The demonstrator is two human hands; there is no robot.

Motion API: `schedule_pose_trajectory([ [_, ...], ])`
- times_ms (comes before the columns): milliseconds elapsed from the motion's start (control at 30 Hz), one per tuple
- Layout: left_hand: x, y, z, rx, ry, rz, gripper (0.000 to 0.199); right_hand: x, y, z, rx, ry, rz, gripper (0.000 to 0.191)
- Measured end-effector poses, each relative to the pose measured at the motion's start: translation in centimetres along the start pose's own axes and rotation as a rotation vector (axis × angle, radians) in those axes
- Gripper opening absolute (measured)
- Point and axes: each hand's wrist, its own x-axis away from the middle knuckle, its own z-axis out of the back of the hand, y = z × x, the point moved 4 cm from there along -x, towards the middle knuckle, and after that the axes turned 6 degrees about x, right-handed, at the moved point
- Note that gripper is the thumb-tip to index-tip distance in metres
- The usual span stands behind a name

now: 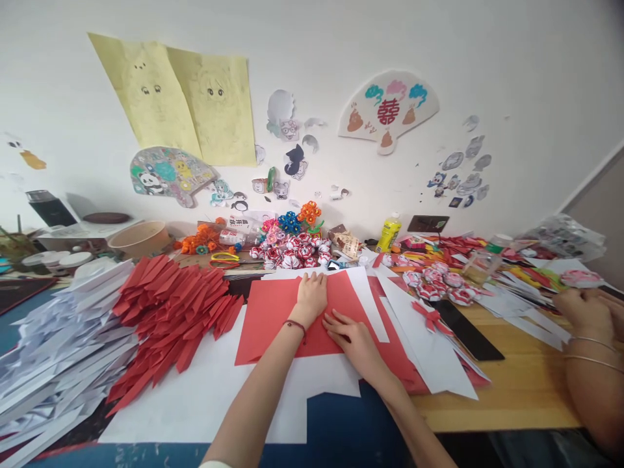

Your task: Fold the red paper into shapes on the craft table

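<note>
A large red paper sheet (pixel 268 309) lies on white sheets (pixel 195 396) in front of me. My left hand (pixel 312 299), with a dark bracelet at the wrist, presses on the upper middle of the red sheet, its fingers bent and close together; anything under the fingertips is hidden. Lower and to the right, my right hand (pixel 353 341) rests on the red paper with its fingers spread and holds nothing. White paper strips (pixel 368 302) and more red sheets lie just right of it.
Piles of folded red strips (pixel 170 318) and white strips (pixel 58 364) fill the left. Paper flowers (pixel 297 250), a yellow bottle (pixel 389 233) and a black strip (pixel 468 330) lie behind and right. Another person's hands (pixel 587 315) are at far right.
</note>
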Motion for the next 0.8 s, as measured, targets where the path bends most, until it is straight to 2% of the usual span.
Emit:
schedule_pose_trajectory([
  [233,0.6,-0.5,0.1,0.049,0.040,-0.009,0.050,-0.2,-0.3,-0.1,0.008,-0.001,0.000,0.028],
  [467,1.5,-0.5,1.3,0.067,0.041,-0.040,0.048,-0.2,-0.8,0.0,0.013,-0.015,-0.009,0.027],
  [633,3.3,-0.7,2.2,0.077,0.043,-0.051,0.047,-0.2,-1.2,0.1,-0.013,-0.014,-0.022,0.029],
  [800,6.4,-1.1,3.0,0.138,0.087,0.025,0.051,-0.1,-1.6,0.2,-0.018,0.009,-0.029,0.032],
])
